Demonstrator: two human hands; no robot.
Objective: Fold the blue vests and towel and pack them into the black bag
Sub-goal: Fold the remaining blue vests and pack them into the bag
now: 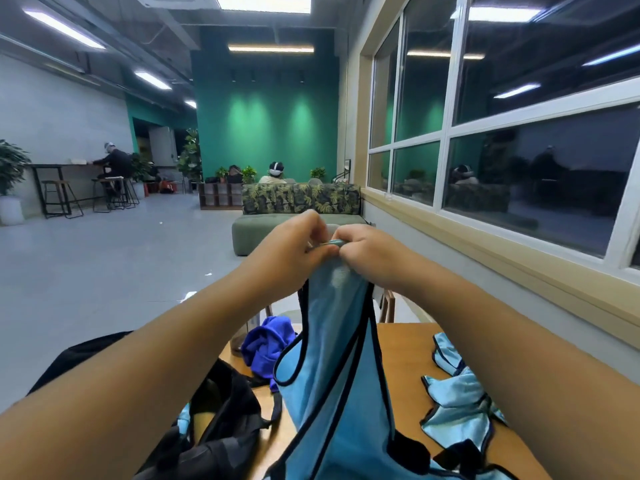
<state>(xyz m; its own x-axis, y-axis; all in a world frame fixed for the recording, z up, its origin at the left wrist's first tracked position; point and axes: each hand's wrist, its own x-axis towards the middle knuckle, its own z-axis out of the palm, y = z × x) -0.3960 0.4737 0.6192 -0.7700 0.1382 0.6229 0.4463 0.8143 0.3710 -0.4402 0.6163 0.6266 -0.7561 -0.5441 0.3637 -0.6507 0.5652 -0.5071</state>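
Note:
I hold a light blue vest (332,368) with black trim up in front of me, and it hangs down over the wooden table (401,344). My left hand (294,244) and my right hand (367,251) pinch its top edge side by side, fingers curled. A second light blue vest (457,400) lies crumpled on the table at the right. A darker blue towel (266,344) sits bunched at the table's far left. The black bag (221,420) gapes open at the lower left, with a bit of light blue cloth showing inside.
A clear bottle (242,336) stands behind the towel. A wall with large windows (519,133) runs along the right. Beyond the table stand a green sofa (263,233) and open grey floor; people sit far off.

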